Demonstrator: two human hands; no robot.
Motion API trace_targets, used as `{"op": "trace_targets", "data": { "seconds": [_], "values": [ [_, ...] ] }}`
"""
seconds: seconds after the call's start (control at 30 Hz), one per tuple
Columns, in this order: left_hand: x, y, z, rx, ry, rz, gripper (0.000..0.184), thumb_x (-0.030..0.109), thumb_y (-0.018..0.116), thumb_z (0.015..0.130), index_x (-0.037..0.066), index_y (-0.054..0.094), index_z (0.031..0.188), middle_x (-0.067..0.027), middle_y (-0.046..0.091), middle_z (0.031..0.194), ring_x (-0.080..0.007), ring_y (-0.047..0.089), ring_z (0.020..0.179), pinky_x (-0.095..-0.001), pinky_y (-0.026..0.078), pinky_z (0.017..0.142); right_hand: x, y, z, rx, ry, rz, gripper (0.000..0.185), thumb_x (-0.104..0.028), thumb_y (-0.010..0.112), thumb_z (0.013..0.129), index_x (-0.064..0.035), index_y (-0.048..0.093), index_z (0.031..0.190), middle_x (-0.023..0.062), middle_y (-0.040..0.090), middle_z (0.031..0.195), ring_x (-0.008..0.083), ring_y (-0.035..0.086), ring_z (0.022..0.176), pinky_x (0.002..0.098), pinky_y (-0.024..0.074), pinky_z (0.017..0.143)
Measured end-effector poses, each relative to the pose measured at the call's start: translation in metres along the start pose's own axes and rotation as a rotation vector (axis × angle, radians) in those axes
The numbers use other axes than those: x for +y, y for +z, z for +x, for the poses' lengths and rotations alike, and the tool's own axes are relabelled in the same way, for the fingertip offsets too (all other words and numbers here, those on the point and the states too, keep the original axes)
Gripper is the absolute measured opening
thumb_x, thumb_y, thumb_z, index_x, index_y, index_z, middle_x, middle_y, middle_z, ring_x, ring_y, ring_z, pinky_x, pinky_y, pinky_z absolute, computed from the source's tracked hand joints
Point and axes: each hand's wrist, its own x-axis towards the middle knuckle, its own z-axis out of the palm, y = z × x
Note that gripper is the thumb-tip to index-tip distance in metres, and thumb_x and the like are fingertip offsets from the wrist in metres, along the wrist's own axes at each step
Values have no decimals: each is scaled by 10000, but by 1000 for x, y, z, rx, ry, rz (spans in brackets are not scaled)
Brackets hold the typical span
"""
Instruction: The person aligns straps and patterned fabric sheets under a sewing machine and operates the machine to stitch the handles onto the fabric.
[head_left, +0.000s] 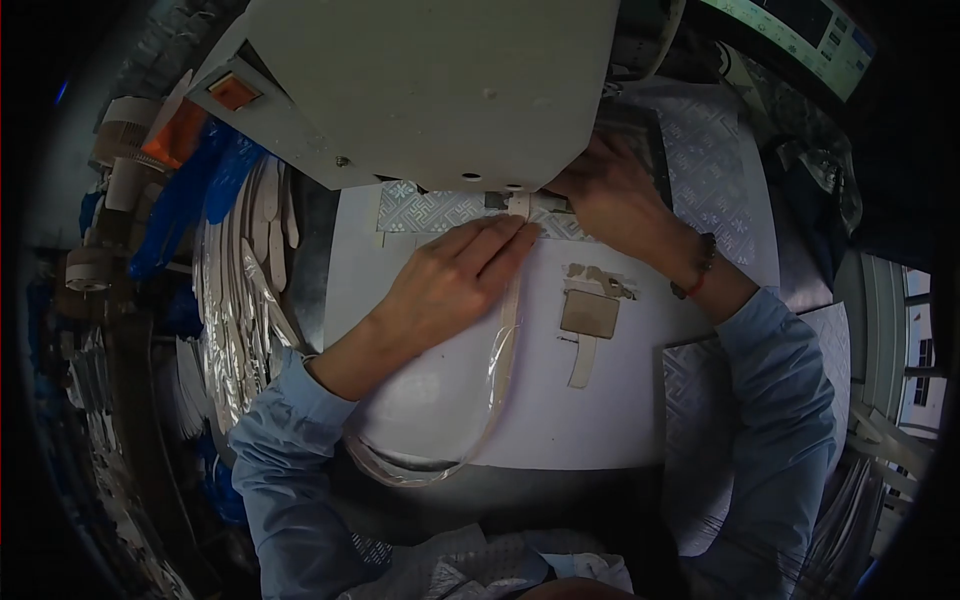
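Far left: blue plastic [190,195] beside a bundle of long pale straps [243,290], some with glossy wrap. Pale machine head [430,95] overhangs top centre. Under its front edge, a patterned strip [430,210] lies on the white board [425,410].

Left hand [455,270]: fingers extended and close together, tips down on or at the strap end; thumb hidden, can't tell if it pinches. Working strap [501,360]: clear-film-wrapped, end under the machine's front edge, runs down from the fingertips, curves left past the board's lower edge.

Strap looks light, flexible, probably slippery where wrapped; unlikely to be fragile, though film could crease. Best hold: flat near the end, on the bare part, loop left slack.

Right hand [615,200]: bent, fingers partly behind the machine head; grip can't be told. Below it, a brown patch [589,313] on the board. Right: patterned sheets [712,175], monitor [800,30] top corner.
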Motion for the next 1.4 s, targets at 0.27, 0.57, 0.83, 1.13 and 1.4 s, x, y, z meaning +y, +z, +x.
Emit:
{"op": "trace_targets", "data": {
  "seconds": [0.27,0.57,0.83,1.13,1.4],
  "values": [
    [7,-5,2,-82,-99,-15,448,25,654,732,-15,650,1178,-95,615,1057,-204,598,913,-296,557,783,-4,-8,-7,35,-161,254,274,-16,603,783,-136,730,994,-37,689,979,163,605,1023,369,417,972],
    [8,-8,-6,-62,-102,-35,443,31,644,751,-19,646,1190,-94,645,1086,-217,601,997,-304,541,863,-5,-7,-7,36,-147,239,242,-3,604,784,-117,722,961,-32,686,1006,168,603,1031,364,423,968],
    [8,-10,-9,-86,-121,-80,438,43,628,768,-14,633,1202,-92,641,1123,-220,596,1017,-301,534,881,-6,-12,-5,8,-160,211,270,-1,601,778,-120,715,991,-18,680,1010,184,599,1047,370,424,984],
    [0,-15,-6,-121,-120,-140,409,48,623,774,4,650,1180,-67,659,1123,-204,597,992,-293,535,869,-5,-12,-4,4,-174,198,291,2,599,775,-124,714,1011,-11,677,1011,193,602,1037,364,427,986],
    [-5,-15,-4,-113,-128,-184,370,51,628,790,21,682,1155,-61,685,1117,-207,608,973,-297,541,865,-7,-15,-4,-20,-157,180,301,-5,595,785,-134,714,1029,-12,679,1022,191,609,1031,363,436,976]
  ]
}}
